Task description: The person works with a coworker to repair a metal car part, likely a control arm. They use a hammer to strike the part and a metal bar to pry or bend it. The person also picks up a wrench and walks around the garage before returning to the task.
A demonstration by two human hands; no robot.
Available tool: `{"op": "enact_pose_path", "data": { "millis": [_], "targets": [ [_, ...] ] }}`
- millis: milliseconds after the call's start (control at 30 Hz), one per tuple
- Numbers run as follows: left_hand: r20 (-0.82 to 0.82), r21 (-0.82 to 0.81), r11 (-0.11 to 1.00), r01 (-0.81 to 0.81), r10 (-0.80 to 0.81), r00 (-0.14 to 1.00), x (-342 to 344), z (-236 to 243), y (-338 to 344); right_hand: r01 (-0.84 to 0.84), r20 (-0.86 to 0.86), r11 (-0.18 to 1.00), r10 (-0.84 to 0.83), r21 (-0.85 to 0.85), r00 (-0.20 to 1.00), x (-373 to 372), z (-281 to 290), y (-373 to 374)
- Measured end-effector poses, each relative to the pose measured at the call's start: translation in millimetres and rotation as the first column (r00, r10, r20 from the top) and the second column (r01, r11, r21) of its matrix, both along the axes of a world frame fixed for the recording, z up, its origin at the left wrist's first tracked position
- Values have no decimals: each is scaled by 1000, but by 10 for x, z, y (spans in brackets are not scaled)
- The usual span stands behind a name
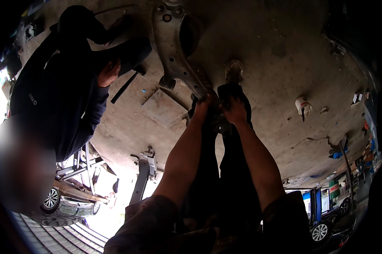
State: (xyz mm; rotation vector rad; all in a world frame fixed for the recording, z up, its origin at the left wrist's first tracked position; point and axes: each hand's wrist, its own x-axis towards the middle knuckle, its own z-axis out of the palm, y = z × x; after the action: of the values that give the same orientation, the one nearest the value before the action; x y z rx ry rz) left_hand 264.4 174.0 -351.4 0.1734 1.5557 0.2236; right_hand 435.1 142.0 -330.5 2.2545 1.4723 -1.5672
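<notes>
A large curved metal car part [174,63], like a subframe with round holes, stretches away from me over the floor. Its near end lies low between my legs. My left hand [202,106] is closed round that end from the left side. On its right side my right hand [234,111] grips the same end, fingers bent over the dark edge. The undersides of my fingers and the part's lowest portion are in shadow against my dark trousers.
At the left a person in dark clothes crouches, one hand [109,74] by their knee. A hammer [125,86] is near them. A flat plate [164,108] lies by the part. To the right stands a white bucket [303,106]; behind are a lift arm [144,173] and cars.
</notes>
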Motion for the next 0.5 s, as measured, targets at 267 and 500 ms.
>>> {"op": "enact_pose_path", "data": {
  "millis": [267,500],
  "targets": [
    [-50,-67,997,36,-40,998,65,106,74,-28,-30,999,27,-25,999,60,13,77],
    [17,-65,992,-107,109,994,-15,-79,-66,-44,-69,998,41,-50,997,74,-27,147]
  ]
}}
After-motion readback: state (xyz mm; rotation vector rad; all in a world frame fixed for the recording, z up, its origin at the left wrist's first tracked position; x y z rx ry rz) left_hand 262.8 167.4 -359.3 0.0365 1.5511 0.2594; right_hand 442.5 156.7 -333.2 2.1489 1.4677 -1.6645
